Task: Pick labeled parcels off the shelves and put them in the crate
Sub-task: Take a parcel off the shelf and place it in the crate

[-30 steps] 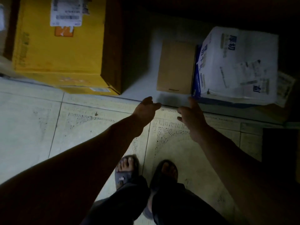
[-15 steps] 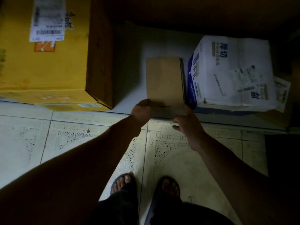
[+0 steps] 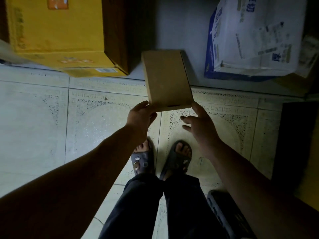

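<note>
Overall exposure is low. The floor [image 3: 34, 118] at left and centre is the brightest area, a pale greenish patch with a faint sheen on the tiles. The top, right edge and lower corners fall into deep shadow, and the crate [image 3: 224, 213] is barely legible. Print on the white carton [image 3: 255, 40] is smeared by blur. Wide-angle distortion stretches the frame edges. The parcel [image 3: 167, 80] is dimly, evenly lit.

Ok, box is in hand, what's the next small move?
Probably close the right hand on the box. Only its thumb touches the near corner and its fingers hang loose below, so the left hand alone grips it.
</note>
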`<state>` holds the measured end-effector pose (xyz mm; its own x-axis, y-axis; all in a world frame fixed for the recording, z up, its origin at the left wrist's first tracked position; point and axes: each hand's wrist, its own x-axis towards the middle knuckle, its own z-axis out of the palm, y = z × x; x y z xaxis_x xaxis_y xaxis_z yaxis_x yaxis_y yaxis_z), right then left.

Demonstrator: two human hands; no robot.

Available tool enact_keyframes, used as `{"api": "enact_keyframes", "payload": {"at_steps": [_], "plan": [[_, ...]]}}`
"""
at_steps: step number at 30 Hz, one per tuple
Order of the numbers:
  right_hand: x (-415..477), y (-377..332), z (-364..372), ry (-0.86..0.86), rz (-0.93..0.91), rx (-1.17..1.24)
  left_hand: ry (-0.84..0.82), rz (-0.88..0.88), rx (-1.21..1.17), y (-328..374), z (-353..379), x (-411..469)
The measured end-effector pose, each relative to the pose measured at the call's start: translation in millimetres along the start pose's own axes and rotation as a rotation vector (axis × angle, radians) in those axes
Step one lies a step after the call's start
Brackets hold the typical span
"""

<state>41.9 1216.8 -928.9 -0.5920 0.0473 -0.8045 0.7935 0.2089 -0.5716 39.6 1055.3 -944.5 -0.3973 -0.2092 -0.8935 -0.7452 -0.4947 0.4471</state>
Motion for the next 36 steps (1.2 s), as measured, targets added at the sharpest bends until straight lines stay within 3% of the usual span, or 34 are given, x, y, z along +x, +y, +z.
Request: {"api": "enact_keyframes", "payload": {"at_steps": [3,6,12,17,19,21,24,27,31,36], "plan": [[-14,-3,-1,0.118,-0.063,-0.143,-0.054,0.027,-0.038,-4,-5,-29],[-24,-11,2,0.193,-0.15,-0.117,-0.02,0.154,-0.024,-8,-8,-52],[-36,-41,19,-0.077,-0.146,0.068,-0.035,0.606,0.395,-38,-2,-83],[-34,-40,20,-0.081,-0.039,0.281,-0.039,0.898,0.687,-48,1,-96],[-34,-39,16,-0.081,-0.026,0.277,-0.087,0.947,0.683,-44,-3,-99],[-33,-40,11,-0.102,0.0,0.32,-0.055,0.88,0.547,-35,-11,-96],[-34,-44,-1,-0.161,0.046,0.442,0.123,0.598,0.396,-6,-24,-92],[-40,-49,-11,-0.244,0.079,0.535,-0.036,0.295,0.125,18,-37,-88],[-48,-55,-16,-0.315,0.055,0.601,-0.292,0.304,0.037,26,-46,-99],[-59,-62,-18,-0.377,-0.01,0.625,-0.398,0.31,-0.069,29,-47,-109]]}}
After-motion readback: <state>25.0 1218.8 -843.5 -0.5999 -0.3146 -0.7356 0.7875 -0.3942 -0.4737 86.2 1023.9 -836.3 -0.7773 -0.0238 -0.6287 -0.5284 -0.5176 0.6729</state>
